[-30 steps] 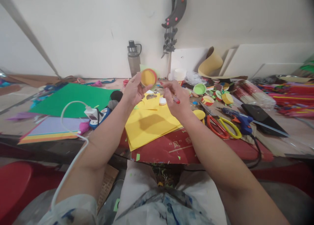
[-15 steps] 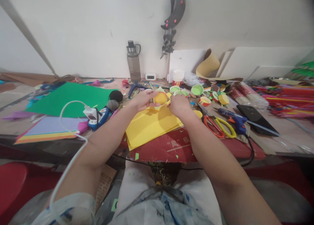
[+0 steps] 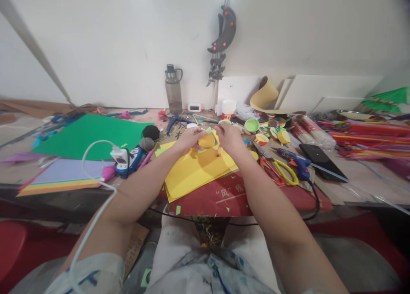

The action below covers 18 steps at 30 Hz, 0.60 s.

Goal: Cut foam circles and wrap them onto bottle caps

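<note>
My left hand (image 3: 188, 140) grips a short round cup piece (image 3: 206, 142) with a yellow disc-like face, held above the table. Close on its right, my right hand (image 3: 229, 138) has its fingers pinched together, but what they hold is hidden. A small red-tipped bit (image 3: 218, 151) shows just below those fingers. Under both hands lie folded yellow paper sheets (image 3: 188, 174), on a red board (image 3: 205, 204) with white lettering.
Scissors with red and yellow handles (image 3: 285, 171), a blue glue gun (image 3: 301, 166) and a black phone (image 3: 323, 161) lie to the right. Cut green and yellow cup pieces (image 3: 251, 124) sit behind. Green paper (image 3: 92, 138), a water bottle (image 3: 174, 91) and a white charger cable (image 3: 83, 157) are leftward.
A yellow strip that stretched between the cup piece and my right hand no longer shows there. My right hand has risen slightly off the paper. The camera view has tilted up a little.
</note>
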Tool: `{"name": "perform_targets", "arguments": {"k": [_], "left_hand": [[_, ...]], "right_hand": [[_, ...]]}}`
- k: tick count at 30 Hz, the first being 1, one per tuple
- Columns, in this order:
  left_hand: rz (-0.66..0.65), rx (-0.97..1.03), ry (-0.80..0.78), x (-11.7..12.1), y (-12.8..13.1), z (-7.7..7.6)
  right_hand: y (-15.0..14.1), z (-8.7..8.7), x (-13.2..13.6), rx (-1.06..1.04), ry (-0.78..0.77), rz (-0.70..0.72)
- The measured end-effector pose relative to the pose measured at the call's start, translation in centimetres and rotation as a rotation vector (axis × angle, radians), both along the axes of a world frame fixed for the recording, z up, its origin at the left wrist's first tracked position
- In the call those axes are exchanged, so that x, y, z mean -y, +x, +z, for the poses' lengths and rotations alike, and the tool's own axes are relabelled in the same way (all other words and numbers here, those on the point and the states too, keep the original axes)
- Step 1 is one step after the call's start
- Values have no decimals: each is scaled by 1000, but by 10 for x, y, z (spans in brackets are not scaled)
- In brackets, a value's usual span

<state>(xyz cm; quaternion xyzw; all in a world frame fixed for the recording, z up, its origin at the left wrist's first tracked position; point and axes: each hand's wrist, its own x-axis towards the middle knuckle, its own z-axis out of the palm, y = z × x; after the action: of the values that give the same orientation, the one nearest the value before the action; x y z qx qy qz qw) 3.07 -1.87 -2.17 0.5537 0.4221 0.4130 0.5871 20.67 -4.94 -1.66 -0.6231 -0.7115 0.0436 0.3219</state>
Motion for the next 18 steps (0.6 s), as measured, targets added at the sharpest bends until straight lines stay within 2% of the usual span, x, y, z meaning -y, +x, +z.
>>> {"name": "perform_targets", "arguments": {"k": [3,7,14,18], "left_hand": [[-18,39,-18,0,1,-1],[-67,72,-74,1,5,-5],[-82,143,-163,-1,6,-16],[-140,92,-165,-4,2,-15]], "right_hand": [[-5,-2,1,-28,-27,38],[-4,-2,3,53,-56,-17],[19,-2,-5,34,-75,-273],[29,-11,-12,3,-91,-307]]}}
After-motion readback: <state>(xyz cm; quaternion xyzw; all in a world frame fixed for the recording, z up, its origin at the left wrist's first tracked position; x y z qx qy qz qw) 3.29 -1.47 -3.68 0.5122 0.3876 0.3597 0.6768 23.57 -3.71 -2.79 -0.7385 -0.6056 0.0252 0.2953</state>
